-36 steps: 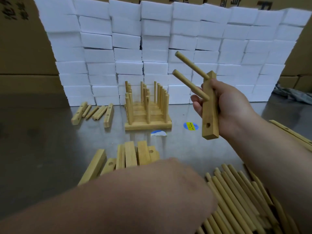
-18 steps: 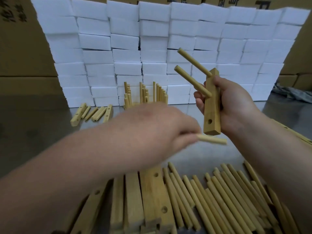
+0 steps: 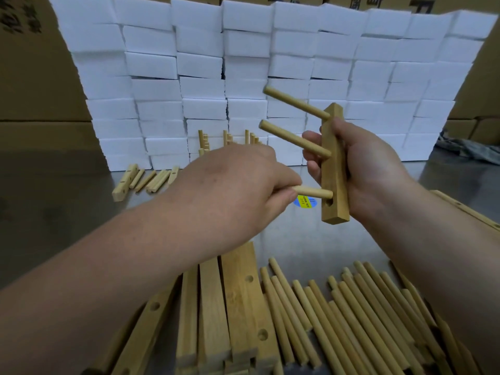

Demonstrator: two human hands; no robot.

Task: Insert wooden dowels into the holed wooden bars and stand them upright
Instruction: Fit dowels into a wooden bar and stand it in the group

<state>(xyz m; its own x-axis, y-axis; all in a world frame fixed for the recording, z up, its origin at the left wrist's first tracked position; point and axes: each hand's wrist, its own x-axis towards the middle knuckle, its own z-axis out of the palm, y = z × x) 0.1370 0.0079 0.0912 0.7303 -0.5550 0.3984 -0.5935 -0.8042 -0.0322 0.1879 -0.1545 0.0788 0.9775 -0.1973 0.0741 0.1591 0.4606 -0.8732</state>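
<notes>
My right hand grips a holed wooden bar upright in the air. Two dowels stick out of its upper holes toward the left. My left hand pinches a third dowel whose tip sits at the bar's lowest hole. Loose dowels lie in a pile at the near right, and loose holed bars lie side by side at the near centre. Behind my left hand, upright dowels of finished bars show partly.
A wall of white foam blocks closes off the back of the metal table. A few short wooden pieces lie at the left. A long wooden strip lies at the right edge. Cardboard boxes stand behind.
My left hand rose from the dowel pile with a dowel and brought its tip to the bar's lowest hole. My right hand held the bar nearly still.
</notes>
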